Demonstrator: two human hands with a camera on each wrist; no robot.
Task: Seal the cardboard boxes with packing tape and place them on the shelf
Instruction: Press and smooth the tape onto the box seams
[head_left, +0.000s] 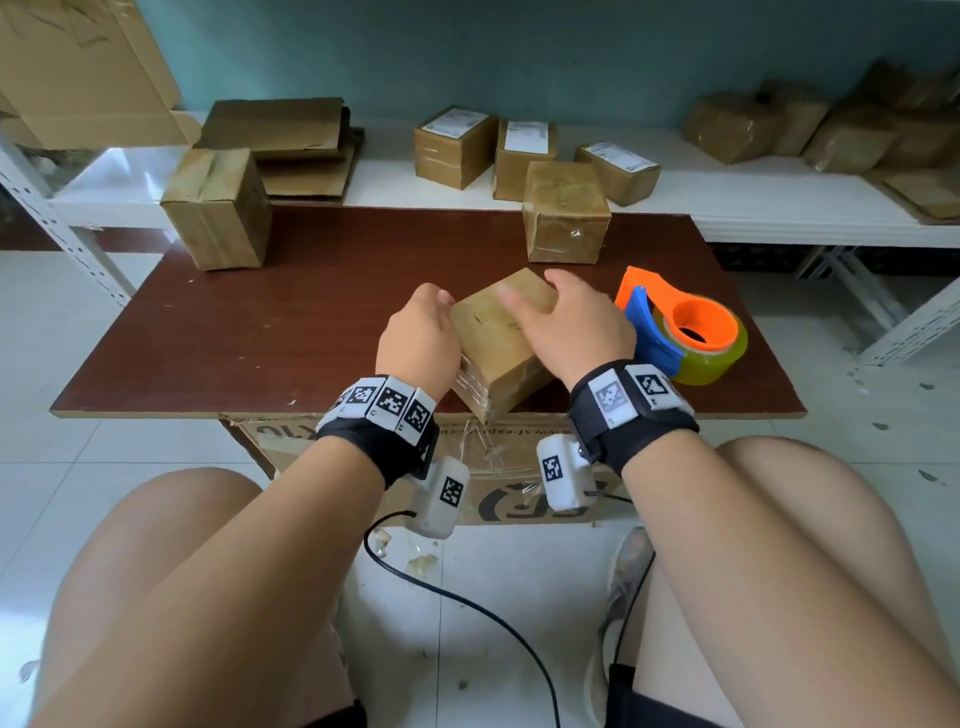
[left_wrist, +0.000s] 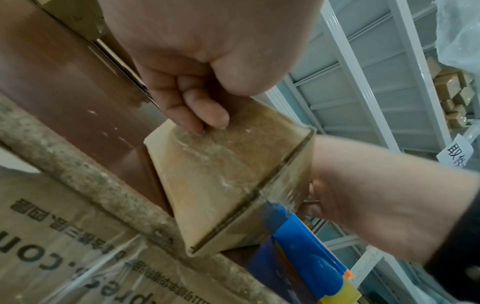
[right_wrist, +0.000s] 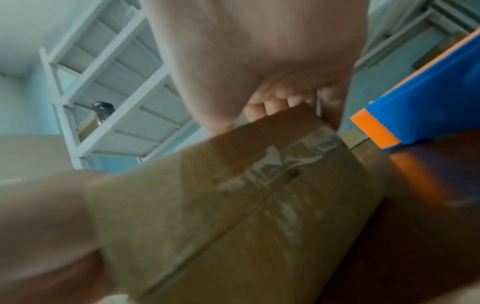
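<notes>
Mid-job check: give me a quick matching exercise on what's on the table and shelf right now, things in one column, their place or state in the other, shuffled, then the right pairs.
Things:
1. tape dispenser
2. box between the hands
3. labelled boxes
4. flattened cardboard

Places or states:
A. held at the table's near edge by left hand and right hand
B. lying stacked on the white shelf, left part
C. on the table, right of the hands, untouched
D. standing on the white shelf, middle

Pairs: 1-C, 2-A, 3-D, 4-B

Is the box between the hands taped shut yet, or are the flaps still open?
Taped shut. The box has its flaps flat, with clear tape wrinkled over the seam and down the end. Both hands grip it; the far side is hidden.
</notes>
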